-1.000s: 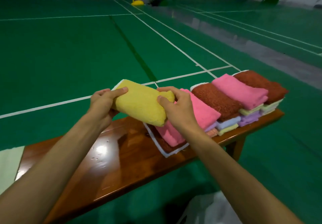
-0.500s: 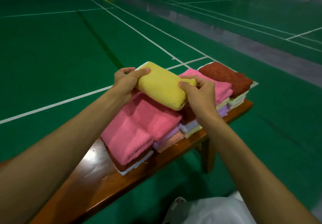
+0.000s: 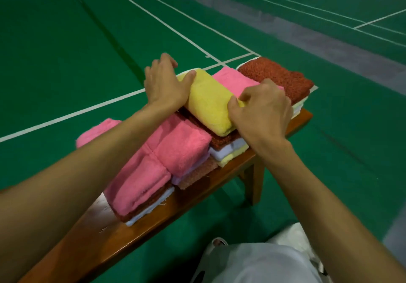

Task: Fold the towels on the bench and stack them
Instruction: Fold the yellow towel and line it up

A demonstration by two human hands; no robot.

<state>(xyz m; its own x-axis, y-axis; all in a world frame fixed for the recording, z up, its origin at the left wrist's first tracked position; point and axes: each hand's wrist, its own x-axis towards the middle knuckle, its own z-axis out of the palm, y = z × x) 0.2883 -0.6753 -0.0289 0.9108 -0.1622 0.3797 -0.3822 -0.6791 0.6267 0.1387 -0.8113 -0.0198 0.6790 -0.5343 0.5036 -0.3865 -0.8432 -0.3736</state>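
The left hand (image 3: 165, 84) is lying against the far-left end of the yellow towel (image 3: 208, 104). Its fingers are loosely spread and fairly straight, and its thumb is resting along the towel's top. It is bracing rather than clutching. The right hand (image 3: 263, 111) is working the opposite end, its fingers curled and pinching the towel's edge there. Holding both ends this way is probably keeping the fold from springing open while the bundle is being squared up.

The yellow towel is sitting on top of a middle stack (image 3: 222, 142) on the bench (image 3: 153, 219), over a brown layer with white and pale yellow layers showing beneath. It is lying at much the same slant as its neighbours, which suggests it is being lined up with the row. Just to its left, a pink stack (image 3: 153, 172) is taking up the nearer part of the bench. To its right a pink towel (image 3: 232, 79) is topping another pile, and beyond that a brown towel (image 3: 276, 78) is capping the last one near the bench's end.

The placing step is looking nearly finished, with only a release and perhaps a flattening pat left to do. The towel is looking plump and rounded, so it may be inclined to loosen or roll once both hands are letting go.
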